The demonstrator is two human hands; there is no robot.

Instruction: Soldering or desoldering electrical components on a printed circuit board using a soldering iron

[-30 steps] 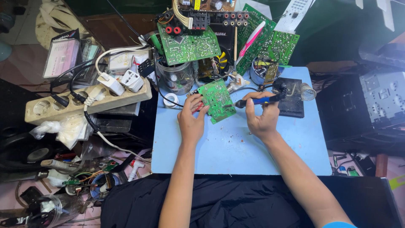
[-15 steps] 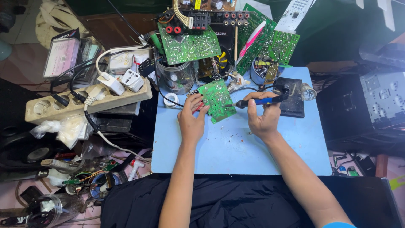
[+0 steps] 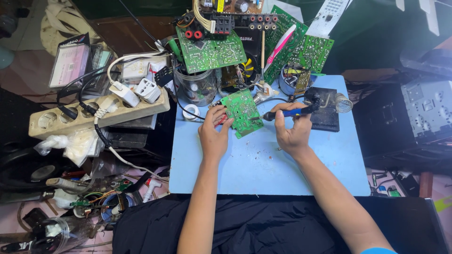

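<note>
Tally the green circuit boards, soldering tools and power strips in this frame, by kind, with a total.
Green circuit boards: 3, namely the small board at the left hand, the upper board, and the right board.
Soldering iron: 1, held in the right hand.
Power strip: 1.
Total: 5

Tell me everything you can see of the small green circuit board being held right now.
The small green circuit board is a roughly square board, its solder side up, showing pale traces and silvery joints. It lies tilted on the light blue work surface. The left hand grips its left edge with fingertips on top. The soldering iron, blue-handled and held in the right hand, points its tip at the board's right edge. Whether the tip touches it is unclear.
</note>
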